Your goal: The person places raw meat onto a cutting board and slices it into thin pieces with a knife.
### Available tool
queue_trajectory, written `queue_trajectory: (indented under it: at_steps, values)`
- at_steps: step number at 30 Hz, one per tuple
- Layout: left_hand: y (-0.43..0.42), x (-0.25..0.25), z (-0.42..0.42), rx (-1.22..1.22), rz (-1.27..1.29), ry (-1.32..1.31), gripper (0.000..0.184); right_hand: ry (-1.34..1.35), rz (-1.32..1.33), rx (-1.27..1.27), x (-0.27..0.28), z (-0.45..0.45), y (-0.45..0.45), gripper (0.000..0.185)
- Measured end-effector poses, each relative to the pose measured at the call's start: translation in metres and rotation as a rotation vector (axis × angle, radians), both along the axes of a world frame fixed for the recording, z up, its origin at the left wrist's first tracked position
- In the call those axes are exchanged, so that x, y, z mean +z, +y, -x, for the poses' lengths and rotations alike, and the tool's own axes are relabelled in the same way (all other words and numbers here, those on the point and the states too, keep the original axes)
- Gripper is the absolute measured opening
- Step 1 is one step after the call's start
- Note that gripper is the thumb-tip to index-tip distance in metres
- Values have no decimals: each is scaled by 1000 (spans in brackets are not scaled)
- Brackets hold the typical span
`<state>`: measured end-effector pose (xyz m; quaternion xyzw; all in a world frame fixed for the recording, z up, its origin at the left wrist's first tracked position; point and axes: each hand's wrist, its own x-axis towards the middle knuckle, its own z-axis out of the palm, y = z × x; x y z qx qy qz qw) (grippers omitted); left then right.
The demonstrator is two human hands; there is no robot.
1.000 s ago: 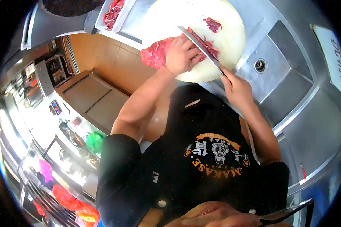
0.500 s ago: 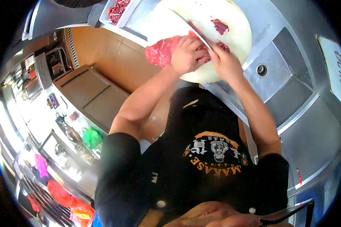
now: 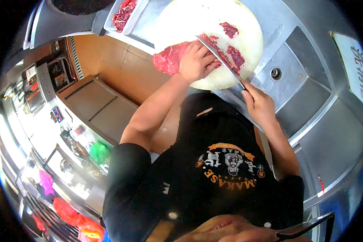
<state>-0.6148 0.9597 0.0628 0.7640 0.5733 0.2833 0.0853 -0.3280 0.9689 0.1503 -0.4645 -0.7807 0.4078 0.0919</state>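
Note:
A large piece of raw red meat (image 3: 168,59) lies at the left side of the round white cutting board (image 3: 185,18). My left hand (image 3: 194,63) rests on the meat, its fingers curled over the cut end and holding it down. My right hand (image 3: 261,104) grips the handle of a long knife (image 3: 220,56) near the board's lower right edge. Its blade slants across the board, beside my left fingertips and against the cut end of the meat. Right of the blade lie a dark red meat slice (image 3: 236,57) and another slice (image 3: 230,30) farther off.
A white tray (image 3: 137,16) with cut meat (image 3: 124,15) stands left of the board. To the right is a metal sink (image 3: 298,56) with a drain (image 3: 276,74). A white sign (image 3: 351,60) stands at far right. A brown-topped cabinet (image 3: 97,103) is at left.
My right hand has drawn the knife back toward me and to the right. A slice near the blade now lies more exposed on the board. My left hand has stayed on the meat.

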Motion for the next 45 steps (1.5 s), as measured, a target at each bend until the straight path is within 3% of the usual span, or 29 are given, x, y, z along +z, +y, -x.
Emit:
queue_trajectory:
  at_steps: [9, 12, 25, 27, 29, 30, 33, 35, 37, 39, 41, 45]
  values:
    - [5, 1, 1, -29, -5, -16, 25, -35, 124, 22, -21, 47, 26, 36]
    - [6, 0, 1, -21, -38, -12, 24, 39, 78, -21, -12, 17, 7, 35]
    - [5, -4, 0, 6, -28, -89, 20, 28, 46, 0, -61, 67, 33, 35]
    - [0, -5, 4, -37, 67, -43, 19, 96, 79, -1, -65, 116, 66, 31]
    - [-1, -17, 6, -51, 122, -177, 21, 351, 154, -76, -109, 128, 95, 31]
    - [2, -12, 6, -63, 134, -222, 22, 423, 146, -116, -104, 131, 103, 32]
    - [-4, 0, 8, -63, 79, -143, 28, 265, 57, -196, -77, 108, 94, 33]
    - [-7, 18, 6, -47, 18, 33, 33, 133, 206, -185, -40, 77, 74, 33]
    - [-9, 12, 10, -50, 60, 12, 37, 128, 311, -223, -58, 45, 43, 37]
    - [-12, 11, 11, -48, 98, 2, 38, 101, 243, -198, -59, 38, 38, 38]
    - [-9, 10, 11, -36, 84, 2, 37, 54, 0, -109, -54, 34, 50, 36]
    - [-6, 5, 5, 3, 55, -1, 31, 103, -24, -89, -38, 37, 43, 33]
